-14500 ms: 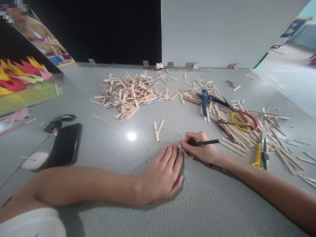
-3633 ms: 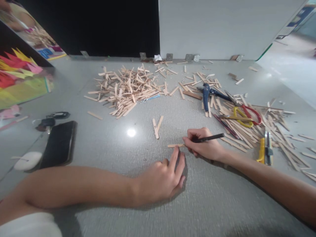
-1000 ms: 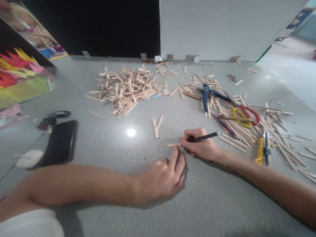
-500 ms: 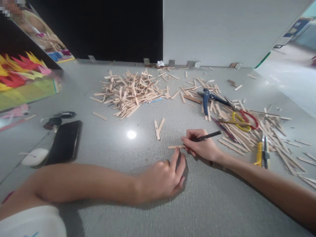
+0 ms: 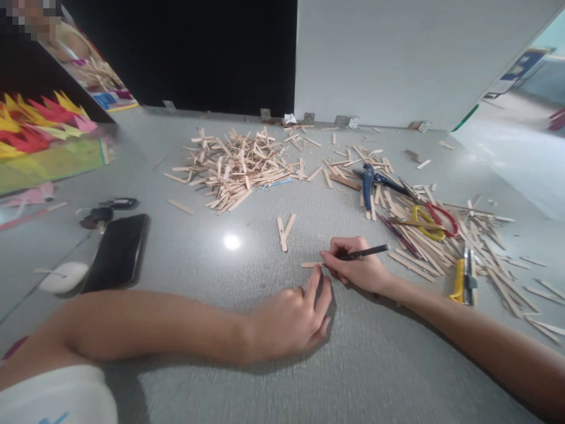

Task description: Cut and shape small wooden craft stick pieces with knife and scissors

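A single wooden craft stick [image 5: 309, 265] lies flat on the grey table [image 5: 247, 391]. My left hand [image 5: 293, 324] rests on the table, its index fingertip pinning that stick down and its other fingers curled. In a writing grip, my right hand [image 5: 355, 265] is closed around a black pen [image 5: 368, 252]. The pen's tip is at the stick's right part, hidden behind my fingers. Just beyond my hands, two craft sticks [image 5: 282, 234] form a V shape.
Behind lies a heap of craft sticks [image 5: 238, 168]. On the right, more sticks surround blue-handled pliers [image 5: 367, 185], scissors [image 5: 444, 219] and a yellow utility knife [image 5: 459, 281]. A phone [image 5: 119, 253], keys [image 5: 97, 217] and a white mouse [image 5: 65, 277] lie left. Tall panels [image 5: 379, 59] stand behind.
My right hand has shifted slightly left along the craft stick, and the pen leans a little lower. My left hand stays in place. The camera view has moved slightly.
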Demonstrator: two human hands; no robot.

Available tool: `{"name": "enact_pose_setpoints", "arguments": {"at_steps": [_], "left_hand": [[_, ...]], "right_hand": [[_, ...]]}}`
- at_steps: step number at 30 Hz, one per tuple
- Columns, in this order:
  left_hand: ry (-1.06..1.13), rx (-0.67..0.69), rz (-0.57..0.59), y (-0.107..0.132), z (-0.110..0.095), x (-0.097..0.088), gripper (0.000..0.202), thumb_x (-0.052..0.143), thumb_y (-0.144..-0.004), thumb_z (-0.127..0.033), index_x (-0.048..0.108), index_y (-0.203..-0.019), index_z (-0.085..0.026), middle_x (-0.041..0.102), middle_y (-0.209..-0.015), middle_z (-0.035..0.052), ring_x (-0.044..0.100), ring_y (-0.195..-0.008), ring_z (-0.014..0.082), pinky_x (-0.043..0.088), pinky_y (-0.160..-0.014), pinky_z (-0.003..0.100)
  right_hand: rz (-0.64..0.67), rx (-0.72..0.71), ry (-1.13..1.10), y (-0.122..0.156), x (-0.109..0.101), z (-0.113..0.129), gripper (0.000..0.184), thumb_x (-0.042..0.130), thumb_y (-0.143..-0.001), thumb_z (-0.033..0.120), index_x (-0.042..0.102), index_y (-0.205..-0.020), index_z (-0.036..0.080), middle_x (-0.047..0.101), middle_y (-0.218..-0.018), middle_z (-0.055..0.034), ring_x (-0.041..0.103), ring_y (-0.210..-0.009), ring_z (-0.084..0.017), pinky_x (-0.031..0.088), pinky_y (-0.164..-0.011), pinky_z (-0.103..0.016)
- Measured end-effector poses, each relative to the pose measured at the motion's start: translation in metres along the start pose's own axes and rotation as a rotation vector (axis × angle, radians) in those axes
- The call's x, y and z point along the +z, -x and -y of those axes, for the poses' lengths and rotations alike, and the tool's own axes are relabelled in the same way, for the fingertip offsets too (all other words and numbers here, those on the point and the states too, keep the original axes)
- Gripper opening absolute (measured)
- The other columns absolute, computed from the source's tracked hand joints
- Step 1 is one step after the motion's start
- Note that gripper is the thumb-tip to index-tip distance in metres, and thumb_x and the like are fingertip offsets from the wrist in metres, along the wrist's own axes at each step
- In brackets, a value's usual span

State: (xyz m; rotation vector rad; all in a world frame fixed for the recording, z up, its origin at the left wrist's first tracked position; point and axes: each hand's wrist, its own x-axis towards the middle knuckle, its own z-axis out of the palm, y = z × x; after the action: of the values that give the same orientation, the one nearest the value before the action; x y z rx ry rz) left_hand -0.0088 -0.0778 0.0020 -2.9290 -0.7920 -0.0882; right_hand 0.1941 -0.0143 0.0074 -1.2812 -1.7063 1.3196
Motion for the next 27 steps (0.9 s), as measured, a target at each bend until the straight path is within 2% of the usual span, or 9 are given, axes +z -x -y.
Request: {"name": "enact_pose_setpoints", "arguments": {"at_steps": [27], "left_hand": [[-0.059,0.022,0.003,-0.0008,-0.0007,-0.0027,0.061,0.040,-0.109,-0.037,0.059,-0.143,0.009,0.066,-0.138,0.0424,0.075,-0.057,0.0241,0.055,-0.046,0.033]], "right_hand": [[0.019,-0.034,0.038,0.0038,-0.0018,0.0029,0.052,0.076,-0.093,0.053,0.050,-0.058,0.023,0.052,-0.043,0.0053,0.043,-0.034,-0.007,0.029,-0.037,-0.021]]}}
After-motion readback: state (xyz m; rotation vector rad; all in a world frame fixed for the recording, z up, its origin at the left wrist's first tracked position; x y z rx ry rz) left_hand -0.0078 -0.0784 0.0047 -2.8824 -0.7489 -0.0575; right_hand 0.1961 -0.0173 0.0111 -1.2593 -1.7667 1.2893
